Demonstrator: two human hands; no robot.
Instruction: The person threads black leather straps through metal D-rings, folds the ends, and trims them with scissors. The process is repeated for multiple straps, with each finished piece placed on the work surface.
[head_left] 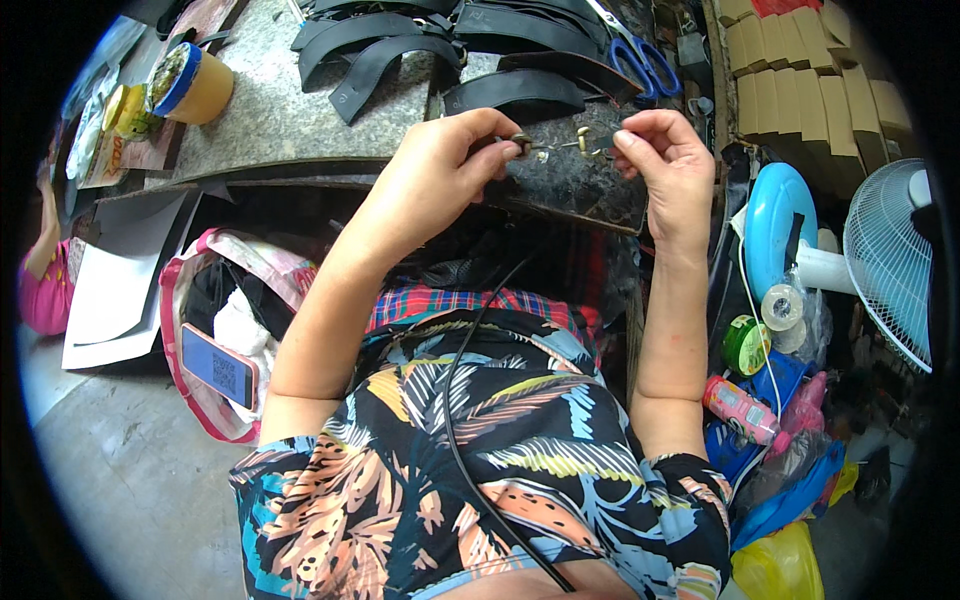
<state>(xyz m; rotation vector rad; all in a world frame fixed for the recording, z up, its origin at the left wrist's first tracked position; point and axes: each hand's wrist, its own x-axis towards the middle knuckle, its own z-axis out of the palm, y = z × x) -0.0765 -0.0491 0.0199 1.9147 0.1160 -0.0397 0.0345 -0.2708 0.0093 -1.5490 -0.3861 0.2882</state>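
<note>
Over the near edge of the bench, my left hand (450,165) pinches a small dark metal piece (521,144) between thumb and fingertips. Level with it, my right hand (668,160) is closed in a pinch, and whatever lies between its fingertips is too small to make out. A little brass-coloured metal fitting (583,139) shows in the gap between both hands; I cannot tell whether it is held or resting on the dark bench surface (590,195). Just beyond lie black leather straps (515,93), several of them fanned out in stacks.
Blue-handled scissors (648,68) lie behind my right hand. A blue-rimmed tub (193,85) stands at the bench's left. Folded cardboard pieces (800,100) are stacked far right, above a white fan (893,250). A bag (175,300) with a phone (219,364) sits at my left.
</note>
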